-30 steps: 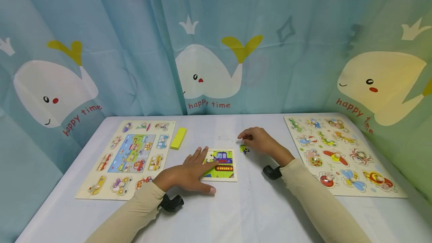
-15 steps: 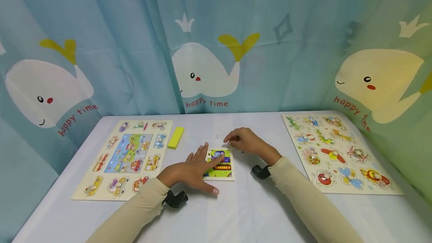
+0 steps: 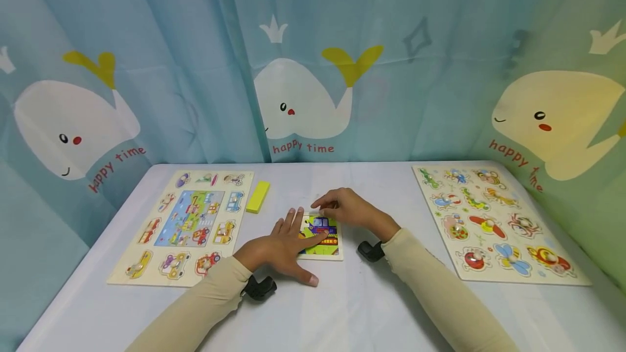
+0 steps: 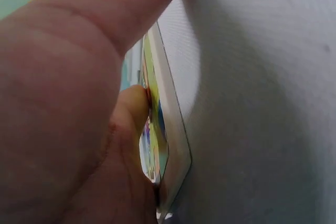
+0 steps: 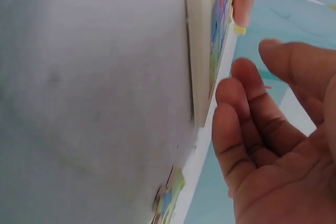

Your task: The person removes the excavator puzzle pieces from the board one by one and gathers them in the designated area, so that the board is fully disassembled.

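Observation:
A small wooden jigsaw board [image 3: 318, 257] with a purple and red tracked vehicle lies at mid-table. My left hand [image 3: 281, 249] rests spread over its left side, one straight finger across the picture. In the left wrist view, the thumb [image 4: 131, 9] stands apart from the board's edge. My right hand [image 3: 349, 209] is at the upper right edge of the board, fingers loosely bent. The right wrist view shows a gap between thumb and fingers [image 5: 228, 129], with nothing held. A loose jigsaw piece [image 5: 170, 198] lies on the table there; in the head view the right hand hides it.
A vehicle peg puzzle [image 3: 117, 275] lies at the left, an insect peg puzzle [image 3: 533, 278] at the right. Behind the left hand is a yellow block [image 3: 258, 196]. A blue whale-print curtain [image 3: 205, 96] closes off the back of the white table [image 3: 342, 314].
My right hand has moved left from beside the loose piece to the board's upper right edge, covering that piece in the head view. A left finger has slid slightly right across the picture.

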Available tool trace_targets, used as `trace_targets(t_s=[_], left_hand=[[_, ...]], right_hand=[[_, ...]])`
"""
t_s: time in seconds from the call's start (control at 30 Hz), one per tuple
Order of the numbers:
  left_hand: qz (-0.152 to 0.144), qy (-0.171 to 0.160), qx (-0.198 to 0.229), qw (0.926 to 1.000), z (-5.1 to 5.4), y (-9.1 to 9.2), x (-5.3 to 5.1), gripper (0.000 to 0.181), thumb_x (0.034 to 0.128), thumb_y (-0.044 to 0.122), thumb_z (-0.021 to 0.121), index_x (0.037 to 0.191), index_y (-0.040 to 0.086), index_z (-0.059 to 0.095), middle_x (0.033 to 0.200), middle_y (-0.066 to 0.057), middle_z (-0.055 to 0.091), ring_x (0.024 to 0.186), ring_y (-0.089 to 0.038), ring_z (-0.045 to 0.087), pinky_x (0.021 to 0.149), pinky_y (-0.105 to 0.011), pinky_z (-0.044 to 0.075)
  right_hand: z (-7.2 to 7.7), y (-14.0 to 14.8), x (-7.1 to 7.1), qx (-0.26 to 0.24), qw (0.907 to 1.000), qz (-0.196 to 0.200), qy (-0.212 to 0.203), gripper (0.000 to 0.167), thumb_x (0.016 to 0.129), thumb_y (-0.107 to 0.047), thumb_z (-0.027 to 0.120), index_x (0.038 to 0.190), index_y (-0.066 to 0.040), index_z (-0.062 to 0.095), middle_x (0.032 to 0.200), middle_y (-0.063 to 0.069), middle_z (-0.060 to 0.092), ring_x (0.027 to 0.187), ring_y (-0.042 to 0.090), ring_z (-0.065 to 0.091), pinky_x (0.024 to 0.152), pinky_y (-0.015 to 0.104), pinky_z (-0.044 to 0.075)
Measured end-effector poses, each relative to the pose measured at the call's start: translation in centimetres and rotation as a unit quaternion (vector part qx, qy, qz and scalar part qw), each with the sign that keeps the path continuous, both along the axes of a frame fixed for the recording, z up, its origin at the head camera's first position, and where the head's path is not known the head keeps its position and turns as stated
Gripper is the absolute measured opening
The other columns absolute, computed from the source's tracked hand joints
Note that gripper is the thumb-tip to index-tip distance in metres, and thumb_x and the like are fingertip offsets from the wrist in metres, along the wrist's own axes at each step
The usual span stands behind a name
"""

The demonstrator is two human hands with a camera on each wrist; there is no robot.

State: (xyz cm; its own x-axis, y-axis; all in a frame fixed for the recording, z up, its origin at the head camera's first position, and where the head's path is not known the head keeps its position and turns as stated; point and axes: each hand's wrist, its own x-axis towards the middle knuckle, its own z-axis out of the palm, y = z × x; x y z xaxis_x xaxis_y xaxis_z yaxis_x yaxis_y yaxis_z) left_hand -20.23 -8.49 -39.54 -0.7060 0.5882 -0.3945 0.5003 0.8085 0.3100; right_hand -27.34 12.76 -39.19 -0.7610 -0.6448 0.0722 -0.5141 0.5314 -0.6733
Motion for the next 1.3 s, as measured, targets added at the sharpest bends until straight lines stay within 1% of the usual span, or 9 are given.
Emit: trace_targets(t_s=[0.13,0.3,0.53,0.67,0.8,0.9,1.07,1.23,1.3], left_hand=[[-0.002,0.009,0.002,1.0,-0.2,0.1,0.0,0.097,0.0754,0.07,0.067,0.155,0.041,0.018,0.158,-0.017,-0.022,0.142,-0.034,-0.025,0.112,-0.056,-0.005],[0.003,0.013,-0.004,0.9999,-0.4,0.2,0.1,0.097,0.0755,0.071,0.066,0.154,0.042,0.016,0.158,-0.016,-0.022,0.141,-0.036,-0.026,0.108,-0.064,-0.008],[0.013,0.02,-0.014,0.9996,0.1,0.3,0.4,0.096,0.0747,0.071,0.067,0.154,0.043,0.02,0.159,-0.016,-0.018,0.141,-0.041,-0.021,0.109,-0.064,-0.005],[0.011,0.019,-0.017,0.9996,0.0,0.2,0.4,0.097,0.0755,0.071,0.066,0.154,0.043,0.018,0.159,-0.016,-0.019,0.141,-0.04,-0.022,0.108,-0.064,-0.006],[0.011,0.02,-0.014,0.9996,0.0,0.2,0.4,0.097,0.0751,0.071,0.066,0.154,0.043,0.018,0.159,-0.015,-0.019,0.142,-0.039,-0.022,0.108,-0.064,-0.006],[0.012,0.022,-0.01,0.9997,-0.1,0.2,0.4,0.097,0.0744,0.072,0.067,0.154,0.043,0.02,0.159,-0.014,-0.018,0.142,-0.039,-0.021,0.108,-0.064,-0.006],[0.014,0.014,-0.013,0.9997,-0.2,0.1,0.2,0.097,0.0749,0.071,0.066,0.154,0.043,0.018,0.159,-0.015,-0.02,0.141,-0.039,-0.023,0.108,-0.064,-0.007],[0.017,0.016,-0.01,0.9997,0.0,0.2,0.3,0.097,0.0746,0.072,0.066,0.154,0.042,0.019,0.159,-0.015,-0.018,0.142,-0.04,-0.02,0.108,-0.065,-0.005],[0.02,0.016,-0.009,0.9996,0.0,0.2,0.5,0.097,0.0741,0.072,0.067,0.154,0.042,0.021,0.16,-0.014,-0.016,0.142,-0.04,-0.019,0.108,-0.065,-0.004]], right_hand=[[-0.1,-0.3,-0.2,0.01,0.9997,0.024,-0.004,0.019,0.093,-0.004,0.065,0.11,-0.003,0.074,0.102,0.004,0.069,0.086,0.011,0.058,0.078,0.027,0.049],[0.0,-0.6,-0.1,0.022,0.9991,0.036,0.0,0.018,0.092,-0.003,0.064,0.107,-0.002,0.074,0.098,0.003,0.069,0.084,0.01,0.057,0.076,0.027,0.048],[0.1,-1.1,0.1,0.053,0.9973,0.05,0.001,0.019,0.092,-0.002,0.065,0.108,-0.001,0.074,0.091,0.002,0.061,0.081,0.01,0.056,0.074,0.026,0.048],[0.0,-1.3,0.0,0.074,0.9951,0.065,0.0,0.022,0.093,-0.003,0.064,0.113,-0.001,0.072,0.089,0.001,0.056,0.079,0.01,0.054,0.072,0.024,0.047],[-0.1,-1.3,-0.1,0.082,0.9943,0.068,0.001,0.024,0.093,0.0,0.061,0.114,0.0,0.072,0.09,0.001,0.056,0.079,0.01,0.053,0.073,0.024,0.046],[0.0,-1.4,-0.1,0.089,0.9933,0.073,0.013,0.025,0.092,0.002,0.059,0.113,0.0,0.072,0.092,0.003,0.056,0.081,0.01,0.053,0.075,0.024,0.046],[0.2,-1.6,-0.1,0.101,0.9894,0.093,0.048,0.03,0.09,0.007,0.052,0.111,-0.001,0.073,0.099,0.006,0.055,0.087,0.014,0.054,0.082,0.029,0.047],[0.2,-1.9,-0.1,0.109,0.9881,0.089,0.062,0.033,0.09,0.008,0.049,0.109,-0.003,0.073,0.101,0.005,0.059,0.093,0.017,0.054,0.086,0.034,0.047],[0.1,-2.0,0.1,0.101,0.989,0.087,0.064,0.033,0.09,0.009,0.048,0.107,-0.002,0.073,0.101,0.005,0.061,0.094,0.017,0.055,0.086,0.034,0.047]])
